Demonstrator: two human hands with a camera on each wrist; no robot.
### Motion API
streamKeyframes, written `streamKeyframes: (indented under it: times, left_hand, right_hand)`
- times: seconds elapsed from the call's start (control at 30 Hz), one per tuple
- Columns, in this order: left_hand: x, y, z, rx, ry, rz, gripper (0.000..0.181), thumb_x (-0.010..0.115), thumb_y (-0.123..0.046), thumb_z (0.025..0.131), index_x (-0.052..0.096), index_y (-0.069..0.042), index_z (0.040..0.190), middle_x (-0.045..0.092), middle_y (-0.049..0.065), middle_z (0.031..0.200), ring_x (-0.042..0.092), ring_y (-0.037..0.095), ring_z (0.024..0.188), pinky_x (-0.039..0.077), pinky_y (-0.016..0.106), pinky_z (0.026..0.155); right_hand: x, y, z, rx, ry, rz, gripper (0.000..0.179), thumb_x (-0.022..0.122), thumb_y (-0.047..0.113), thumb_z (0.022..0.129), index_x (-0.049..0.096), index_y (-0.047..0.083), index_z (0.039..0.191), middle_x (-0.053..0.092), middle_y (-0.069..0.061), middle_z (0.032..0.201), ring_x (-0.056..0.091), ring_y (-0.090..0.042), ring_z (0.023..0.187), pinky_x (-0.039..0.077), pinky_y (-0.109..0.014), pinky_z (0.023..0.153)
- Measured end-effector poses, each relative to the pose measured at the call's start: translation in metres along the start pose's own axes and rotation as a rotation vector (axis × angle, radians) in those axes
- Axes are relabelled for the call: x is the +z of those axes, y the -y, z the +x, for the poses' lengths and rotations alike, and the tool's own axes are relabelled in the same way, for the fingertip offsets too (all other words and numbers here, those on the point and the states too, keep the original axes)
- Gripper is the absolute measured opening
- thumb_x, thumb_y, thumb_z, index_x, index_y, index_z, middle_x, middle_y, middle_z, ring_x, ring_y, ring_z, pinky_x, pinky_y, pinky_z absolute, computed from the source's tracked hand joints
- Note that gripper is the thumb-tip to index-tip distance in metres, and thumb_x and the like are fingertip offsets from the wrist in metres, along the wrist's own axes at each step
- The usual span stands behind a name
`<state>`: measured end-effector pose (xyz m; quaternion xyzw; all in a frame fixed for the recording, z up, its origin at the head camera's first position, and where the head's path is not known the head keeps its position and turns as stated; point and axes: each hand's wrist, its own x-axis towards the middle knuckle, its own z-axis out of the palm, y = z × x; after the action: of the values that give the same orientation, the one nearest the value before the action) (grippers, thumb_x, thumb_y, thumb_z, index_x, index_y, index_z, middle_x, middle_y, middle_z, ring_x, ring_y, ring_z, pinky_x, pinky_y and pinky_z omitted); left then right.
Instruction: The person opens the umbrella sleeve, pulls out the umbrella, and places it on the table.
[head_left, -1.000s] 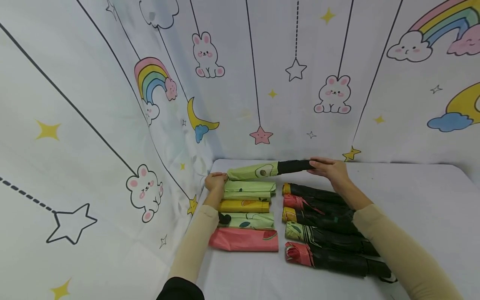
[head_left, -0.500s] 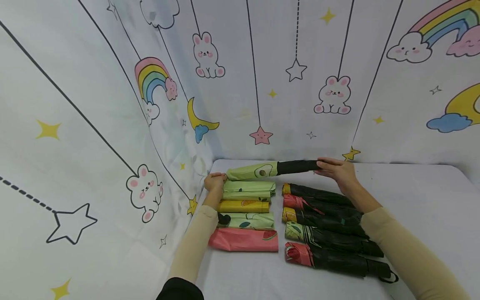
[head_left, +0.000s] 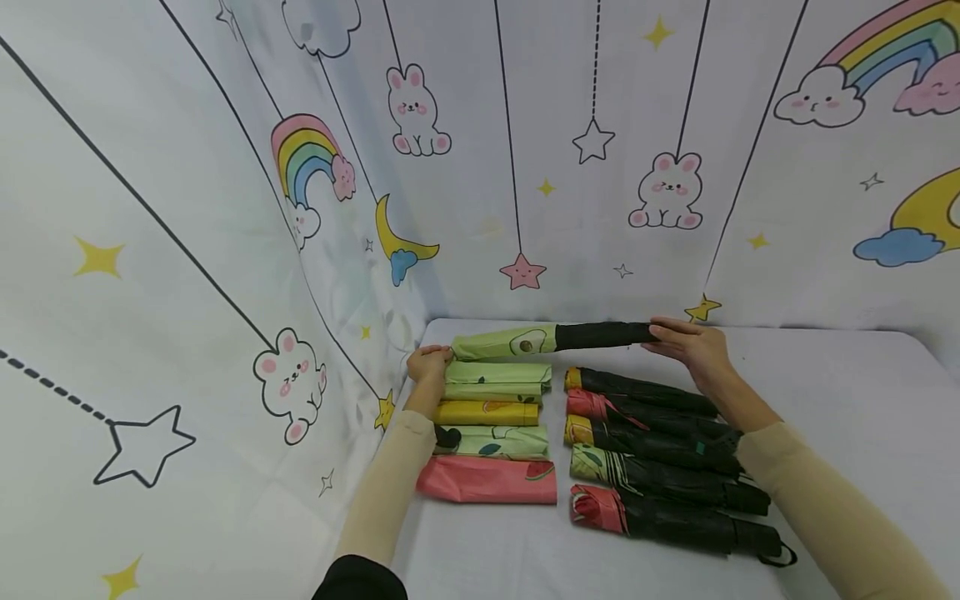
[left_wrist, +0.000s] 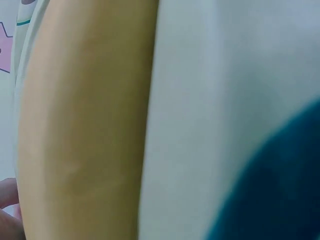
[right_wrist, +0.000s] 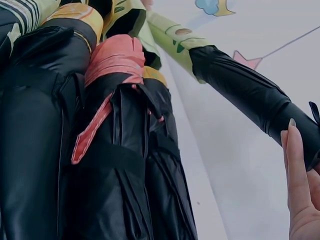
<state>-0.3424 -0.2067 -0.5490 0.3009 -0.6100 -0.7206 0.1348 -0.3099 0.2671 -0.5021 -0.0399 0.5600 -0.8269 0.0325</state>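
A black folding umbrella [head_left: 603, 335] pokes out of a light green avocado-print sleeve [head_left: 491, 343] near the back of the table. My left hand [head_left: 430, 364] pinches the sleeve's far left end. My right hand [head_left: 693, 346] holds the umbrella's right end between fingers and thumb; in the right wrist view the fingers [right_wrist: 296, 170] lie along it beside a small black strap [right_wrist: 314, 112]. Umbrella and sleeve stretch in one line between the hands, the right end slightly higher. Only a bit of a hand [left_wrist: 9, 215] shows in the left wrist view, mostly behind the beige forearm.
Flat sleeves lie at left: green [head_left: 498, 375], yellow [head_left: 487, 413], another green [head_left: 502, 442] and red [head_left: 487, 481]. Several black folded umbrellas with coloured tips lie at right, the nearest [head_left: 675, 522] with a wrist loop. A printed curtain [head_left: 465, 208] hangs behind.
My right hand has moved right with the umbrella's end, and more of its black length shows outside the sleeve. The left hand and sleeve have barely moved.
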Motion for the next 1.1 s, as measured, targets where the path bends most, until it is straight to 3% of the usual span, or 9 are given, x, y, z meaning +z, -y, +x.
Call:
streamKeyframes:
  times: [0.33,0.47,0.8,1.0,1.1]
  left_hand:
    - [-0.002,-0.004,-0.006,-0.003,0.032,-0.080,0.027,0.074,0.014,0.089,0.067,0.011,0.115,0.072,0.019,0.105,0.071,0.031,0.106,0.061,0.035,0.092]
    - [-0.003,-0.005,-0.008,-0.011,0.031,-0.076,0.030,0.073,0.012,0.091,0.066,0.011,0.120,0.071,0.018,0.106,0.071,0.029,0.107,0.061,0.031,0.090]
    - [-0.006,-0.010,-0.014,-0.022,0.049,-0.123,0.016,0.071,0.011,0.092,0.066,0.005,0.106,0.065,0.020,0.110,0.067,0.036,0.112,0.059,0.037,0.096]
    - [-0.006,-0.010,-0.013,-0.029,0.066,-0.120,0.035,0.071,0.009,0.093,0.061,0.014,0.127,0.063,0.019,0.111,0.066,0.036,0.115,0.058,0.037,0.098]
    - [-0.007,-0.011,-0.014,-0.033,0.073,-0.134,0.036,0.070,0.009,0.093,0.060,0.014,0.128,0.063,0.021,0.115,0.066,0.037,0.116,0.058,0.038,0.100]
  right_hand:
    - [-0.014,0.003,-0.010,-0.011,-0.013,-0.015,0.035,0.074,0.003,0.096,0.070,-0.004,0.131,0.070,-0.004,0.128,0.078,-0.025,0.095,0.060,-0.041,0.092]
    - [-0.021,0.004,-0.013,-0.018,-0.017,-0.014,0.035,0.073,0.002,0.097,0.069,-0.005,0.131,0.072,-0.004,0.124,0.078,-0.026,0.095,0.059,-0.040,0.091]
    - [-0.037,0.003,-0.017,0.002,-0.055,-0.034,0.050,0.074,0.004,0.096,0.057,-0.011,0.141,0.076,-0.003,0.119,0.078,-0.023,0.093,0.061,-0.039,0.089]
    - [-0.047,0.003,-0.021,0.000,-0.051,-0.034,0.037,0.073,0.003,0.097,0.069,-0.003,0.133,0.078,-0.002,0.116,0.078,-0.024,0.092,0.061,-0.039,0.089]
    - [-0.052,0.003,-0.025,-0.002,-0.039,-0.025,0.036,0.071,0.001,0.098,0.068,-0.003,0.133,0.078,-0.003,0.116,0.078,-0.024,0.093,0.061,-0.038,0.088]
